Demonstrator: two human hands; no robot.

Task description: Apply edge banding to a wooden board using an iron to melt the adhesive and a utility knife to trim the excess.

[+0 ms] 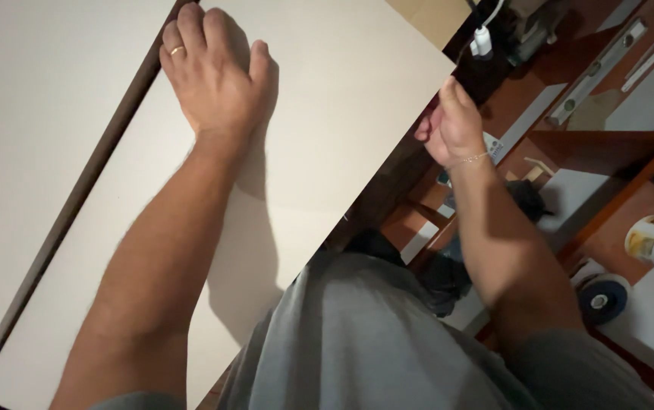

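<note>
While the left hand (213, 72) lies flat, fingers together, on the white panel (319, 144), whose long axis runs from 7 to 1 o'clock, the right hand (452, 125) curls loosely at the panel's 3 o'clock edge.

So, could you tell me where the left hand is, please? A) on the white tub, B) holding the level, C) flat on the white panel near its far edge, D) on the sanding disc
C: the left hand lies palm down on the white panel, fingers at its far edge.
</note>
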